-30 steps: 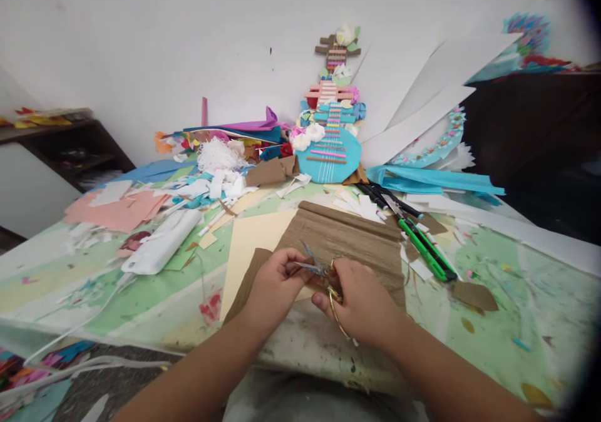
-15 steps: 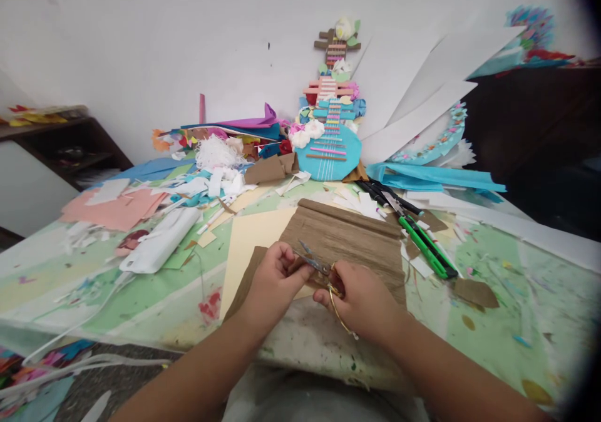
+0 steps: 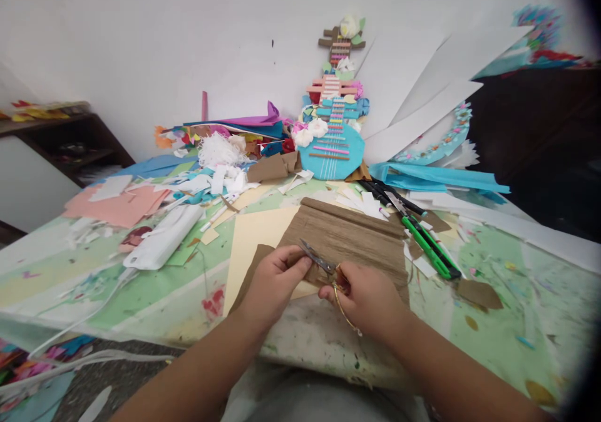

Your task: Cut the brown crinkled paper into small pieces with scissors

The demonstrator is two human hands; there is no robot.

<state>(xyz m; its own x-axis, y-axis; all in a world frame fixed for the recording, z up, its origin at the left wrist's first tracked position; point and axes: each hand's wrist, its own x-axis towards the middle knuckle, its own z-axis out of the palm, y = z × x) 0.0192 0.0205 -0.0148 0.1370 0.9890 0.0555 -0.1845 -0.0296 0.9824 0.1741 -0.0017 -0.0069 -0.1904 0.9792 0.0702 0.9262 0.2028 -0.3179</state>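
Observation:
My right hand is closed round the gold-coloured handles of a small pair of scissors. Their blades point left, nearly closed, beside the fingertips of my left hand. Thumb and forefinger of that left hand are pinched together on a bit of brown paper, mostly hidden by the fingers. Both hands are held over a sheet of brown crinkled paper, which has a folded ridge along its far edge. Under it lies a cream sheet.
To the right lies a green utility knife beside black pens. A white power strip lies at left near paper scraps. A blue paper instrument with flowers leans on the wall. Pink sheets lie further left.
The scissor blades, apart before, have come nearly together by the left fingertips. Both hands stay at almost the same place; the view has shifted slightly.

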